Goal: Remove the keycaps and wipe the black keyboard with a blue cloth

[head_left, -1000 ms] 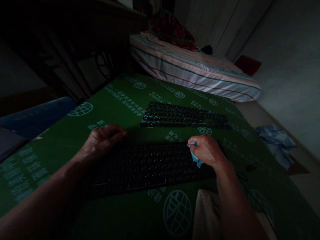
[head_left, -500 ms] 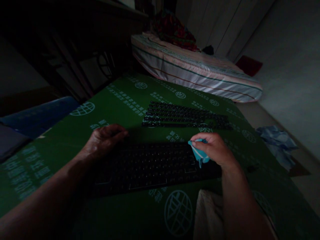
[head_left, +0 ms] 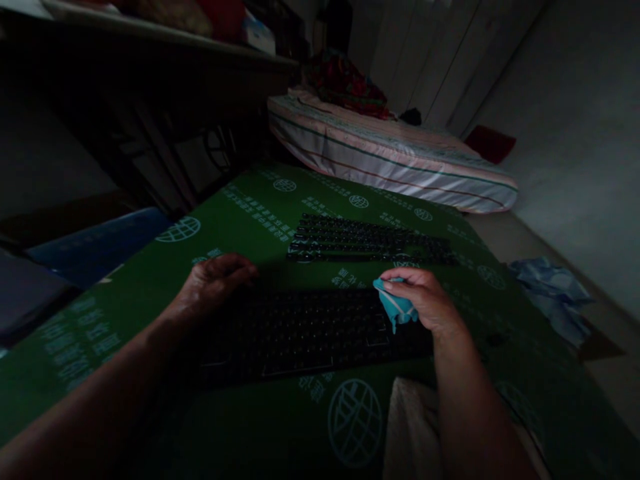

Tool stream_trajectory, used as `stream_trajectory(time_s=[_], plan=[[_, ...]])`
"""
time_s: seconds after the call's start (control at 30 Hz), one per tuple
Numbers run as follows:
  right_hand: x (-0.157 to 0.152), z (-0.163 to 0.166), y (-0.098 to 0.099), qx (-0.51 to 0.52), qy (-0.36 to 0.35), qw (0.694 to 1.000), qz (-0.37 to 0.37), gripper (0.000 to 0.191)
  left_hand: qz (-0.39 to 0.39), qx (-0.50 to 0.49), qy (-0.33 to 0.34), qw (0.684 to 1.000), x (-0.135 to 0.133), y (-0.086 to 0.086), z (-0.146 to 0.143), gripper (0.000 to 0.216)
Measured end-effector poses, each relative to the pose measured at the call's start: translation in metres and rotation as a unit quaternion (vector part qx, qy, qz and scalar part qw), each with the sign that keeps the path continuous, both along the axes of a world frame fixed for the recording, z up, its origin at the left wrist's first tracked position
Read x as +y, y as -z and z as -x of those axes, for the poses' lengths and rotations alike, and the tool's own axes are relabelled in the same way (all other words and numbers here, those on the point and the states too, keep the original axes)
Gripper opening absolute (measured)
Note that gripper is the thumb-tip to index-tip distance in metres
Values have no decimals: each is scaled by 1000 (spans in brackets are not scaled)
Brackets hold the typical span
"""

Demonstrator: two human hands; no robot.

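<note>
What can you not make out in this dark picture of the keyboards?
Head view only.
Legends on the near keyboard: too dark.
Whether the left hand grips it or rests: lost in shadow.
Most of the blue cloth: enclosed by the right hand.
Things on the shelf: cut by the top edge.

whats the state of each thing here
left hand, curled over near keyboard's left end
right hand, pinching blue cloth
blue cloth, bunched, over near keyboard's right end
near keyboard, flat on green mat
far keyboard, flat, untouched
floor fabric, crumpled
</note>
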State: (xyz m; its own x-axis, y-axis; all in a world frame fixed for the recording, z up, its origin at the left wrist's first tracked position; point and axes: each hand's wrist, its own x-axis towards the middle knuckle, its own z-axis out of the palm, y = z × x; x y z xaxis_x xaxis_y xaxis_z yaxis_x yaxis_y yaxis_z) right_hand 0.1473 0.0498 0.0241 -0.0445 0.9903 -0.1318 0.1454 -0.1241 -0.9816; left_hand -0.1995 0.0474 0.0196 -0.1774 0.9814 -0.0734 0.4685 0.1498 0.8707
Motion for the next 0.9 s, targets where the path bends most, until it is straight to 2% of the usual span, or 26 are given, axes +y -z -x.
stream_trajectory(time_s=[0.13, 0.23, 0.33, 0.4, 0.5, 0.63, 0.77, 0.9], plan=[[-1, 0, 0, 29, 2, 1000, -3, 35, -18, -2, 16, 1000, 1, -12, 7, 24], [-4, 0, 0, 51, 3, 999, -18, 36, -30, 23, 32, 999, -4, -29, 3, 24], [-6, 3, -2, 66, -14, 997, -29, 35, -20, 2, 78, 997, -20, -47, -20, 23], [-9, 8, -4, 63, -39, 997, -37, 36, 2, -41, 125, 991, -35, -51, -44, 23], [-13, 20, -13, 34, -90, 994, -54, 35, 36, -152, 155, 976, -55, -44, -83, 23], [-22, 41, -32, -36, -188, 979, -69, 29, 75, -283, 152, 944, -68, -29, -122, 37], [-30, 50, -41, -115, -213, 965, -98, 24, 75, -376, 128, 915, -67, -20, -136, 41], [-44, 50, -34, -164, -194, 959, -126, 23, 106, -410, 126, 897, -69, -9, -133, 37]])
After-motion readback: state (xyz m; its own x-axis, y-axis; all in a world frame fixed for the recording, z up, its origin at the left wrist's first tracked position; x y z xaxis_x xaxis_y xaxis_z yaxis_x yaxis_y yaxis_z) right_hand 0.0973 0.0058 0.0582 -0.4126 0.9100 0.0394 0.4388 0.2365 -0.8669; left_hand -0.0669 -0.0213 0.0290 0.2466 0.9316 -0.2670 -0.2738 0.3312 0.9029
